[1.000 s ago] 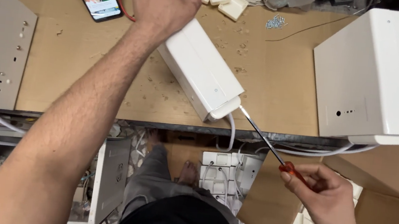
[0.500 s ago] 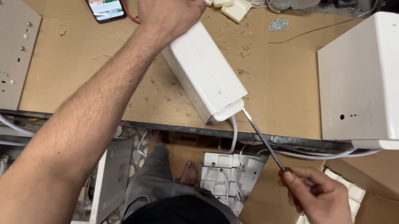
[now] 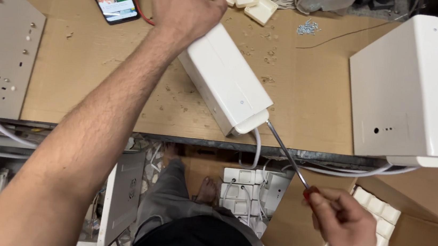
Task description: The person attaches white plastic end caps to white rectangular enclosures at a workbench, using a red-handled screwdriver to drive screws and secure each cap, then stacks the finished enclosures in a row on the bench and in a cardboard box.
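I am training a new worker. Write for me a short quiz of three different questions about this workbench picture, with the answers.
1. True or false: the left hand presses on the far end of the white box on the wooden bench.
2. Which tool does the right hand hold? A. pliers B. screwdriver C. hammer
3. Fill in: the tool's tip meets the box at its ____ end, by the bench edge.

Key
1. True
2. B; it has a red handle.
3. Near: the end with the white cable hanging down.
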